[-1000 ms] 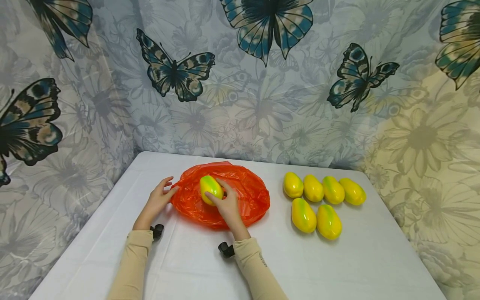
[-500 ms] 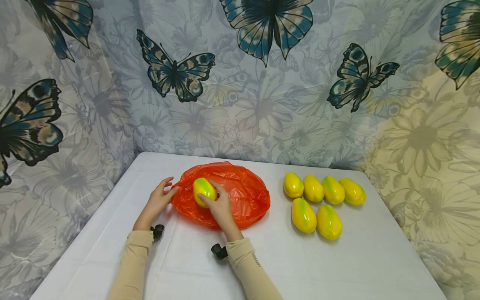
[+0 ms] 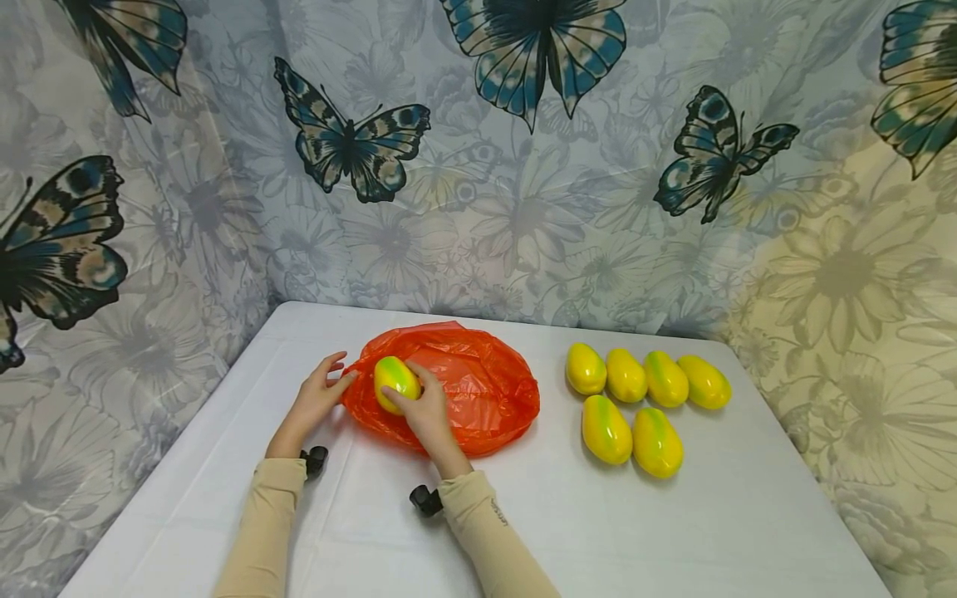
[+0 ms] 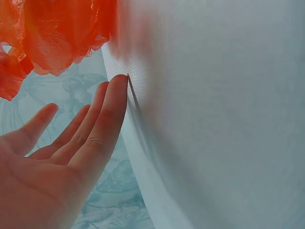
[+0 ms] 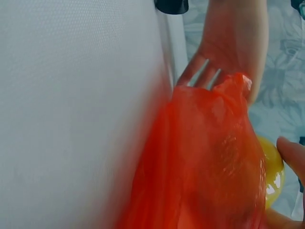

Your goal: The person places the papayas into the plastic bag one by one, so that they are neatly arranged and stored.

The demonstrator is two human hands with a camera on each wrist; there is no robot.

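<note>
Gripping the yellow-green fruit [image 3: 396, 380] between thumb and fingers, the right hand [image 3: 428, 409] held it over the left part of the spread red bag [image 3: 473, 387], and from the right wrist the plastic hid some of its glossy skin. We judged that pressing on opposite sides suited so smooth and rounded a thing; a squeeze too near one end might have let it slip. We would have kept it well inside the crumpled rim, since thin film could catch on it or on the knuckles, and let go only once something bore its weight from below. Near the right hand, though not touching it, the left hand [image 3: 312, 400] was at the bag's left corner with straight fingers; we could not tell whether thumb and finger pinched the film. A light, steady hold there seemed the best help, as slack plastic could fold under the load. Farther right on the white table [image 3: 673, 531], well apart from the bag, six more fruits [image 3: 606, 430] lay in two rows, four behind two.
</note>
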